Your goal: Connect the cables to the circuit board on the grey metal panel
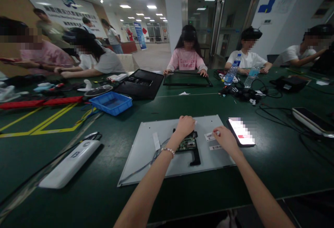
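Observation:
A flat, pale metal-backed display panel [167, 170] lies on the table before me. On its middle sits a black plastic bracket [196, 157] with a green circuit board [186, 145]; grey cables [146, 166] run from there toward the panel's lower left corner. My left hand [185, 125] is curled over the bracket's upper part, its fingertips hidden. At the panel's right side, my right hand [226, 139] has its fingers pinched together beside a white printed label [209, 137]. Whatever may be between them is too small to make out. A second label [215, 147] lies just below.
Right of the panel lies a lit phone [241, 132]. A white power bank [71, 163] with a black cable is at left, a blue tray [112, 103] beyond. Across the table, a person holds a black frame [188, 84]. Bottles [232, 70] and cables stand far right.

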A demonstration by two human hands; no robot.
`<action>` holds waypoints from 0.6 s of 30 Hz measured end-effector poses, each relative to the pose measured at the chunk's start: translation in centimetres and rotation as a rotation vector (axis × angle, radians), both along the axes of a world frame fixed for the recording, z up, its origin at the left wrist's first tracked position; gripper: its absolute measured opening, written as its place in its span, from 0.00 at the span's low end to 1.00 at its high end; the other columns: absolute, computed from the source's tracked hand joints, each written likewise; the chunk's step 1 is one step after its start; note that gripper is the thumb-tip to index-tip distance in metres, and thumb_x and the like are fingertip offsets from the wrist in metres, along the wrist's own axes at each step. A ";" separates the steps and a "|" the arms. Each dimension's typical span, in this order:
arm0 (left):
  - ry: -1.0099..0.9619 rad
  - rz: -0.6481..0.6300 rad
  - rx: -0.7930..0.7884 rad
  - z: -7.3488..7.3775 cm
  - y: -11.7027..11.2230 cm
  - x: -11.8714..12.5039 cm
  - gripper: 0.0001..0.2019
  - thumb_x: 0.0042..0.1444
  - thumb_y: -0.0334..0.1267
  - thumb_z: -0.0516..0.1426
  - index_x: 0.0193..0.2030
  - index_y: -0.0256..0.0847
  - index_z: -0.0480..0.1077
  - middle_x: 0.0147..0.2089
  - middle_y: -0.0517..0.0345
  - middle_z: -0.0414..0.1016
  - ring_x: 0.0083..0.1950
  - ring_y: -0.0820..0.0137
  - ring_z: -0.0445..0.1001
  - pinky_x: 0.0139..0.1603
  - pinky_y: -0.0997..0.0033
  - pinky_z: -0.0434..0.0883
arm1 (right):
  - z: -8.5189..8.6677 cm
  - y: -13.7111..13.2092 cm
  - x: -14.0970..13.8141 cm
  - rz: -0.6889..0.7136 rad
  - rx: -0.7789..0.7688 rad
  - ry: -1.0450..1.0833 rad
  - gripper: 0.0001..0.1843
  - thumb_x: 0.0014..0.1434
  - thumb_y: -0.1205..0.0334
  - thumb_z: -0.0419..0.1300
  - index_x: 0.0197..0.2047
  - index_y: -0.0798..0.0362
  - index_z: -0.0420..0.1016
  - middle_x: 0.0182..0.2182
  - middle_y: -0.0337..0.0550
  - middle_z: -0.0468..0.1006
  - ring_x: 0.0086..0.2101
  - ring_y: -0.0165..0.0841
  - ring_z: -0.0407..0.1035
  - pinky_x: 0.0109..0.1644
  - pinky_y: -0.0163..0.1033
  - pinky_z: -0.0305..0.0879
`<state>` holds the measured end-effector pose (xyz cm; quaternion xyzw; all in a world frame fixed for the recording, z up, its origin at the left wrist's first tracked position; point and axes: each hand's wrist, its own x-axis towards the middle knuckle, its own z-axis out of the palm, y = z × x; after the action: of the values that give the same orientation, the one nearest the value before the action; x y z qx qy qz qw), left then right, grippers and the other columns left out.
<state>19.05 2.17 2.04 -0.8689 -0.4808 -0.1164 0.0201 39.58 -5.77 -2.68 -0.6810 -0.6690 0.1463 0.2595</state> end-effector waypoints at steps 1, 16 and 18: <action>-0.014 0.018 -0.002 0.0 -0.1 -0.5 0.16 0.60 0.41 0.54 0.53 0.36 0.64 0.52 0.50 0.67 0.48 0.64 0.70 0.46 0.57 0.71 | 0.1 -0.1 -0.1 0.003 0.006 0.007 0.10 0.58 0.60 0.52 0.38 0.51 0.74 0.40 0.43 0.72 0.33 0.31 0.68 0.40 0.35 0.61; -0.320 0.367 -0.046 -0.1 -0.8 -18.4 0.16 0.51 0.36 0.50 0.46 0.38 0.69 0.43 0.52 0.74 0.46 0.63 0.72 0.48 0.65 0.68 | 0.1 -0.1 0.1 0.134 -0.029 0.095 0.15 0.53 0.64 0.55 0.44 0.53 0.74 0.43 0.46 0.73 0.41 0.34 0.68 0.46 0.38 0.61; -0.384 0.377 -0.118 -0.9 -1.0 -19.7 0.18 0.50 0.39 0.51 0.47 0.38 0.69 0.44 0.52 0.74 0.46 0.63 0.72 0.47 0.65 0.68 | 0.1 -0.1 0.1 0.126 -0.044 0.099 0.15 0.53 0.65 0.56 0.44 0.53 0.74 0.41 0.45 0.73 0.37 0.33 0.69 0.43 0.37 0.62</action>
<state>-0.65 1.12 1.13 -0.7257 -0.6351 -0.2447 -0.1006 39.70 -5.91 -2.60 -0.6349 -0.6935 0.2106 0.2676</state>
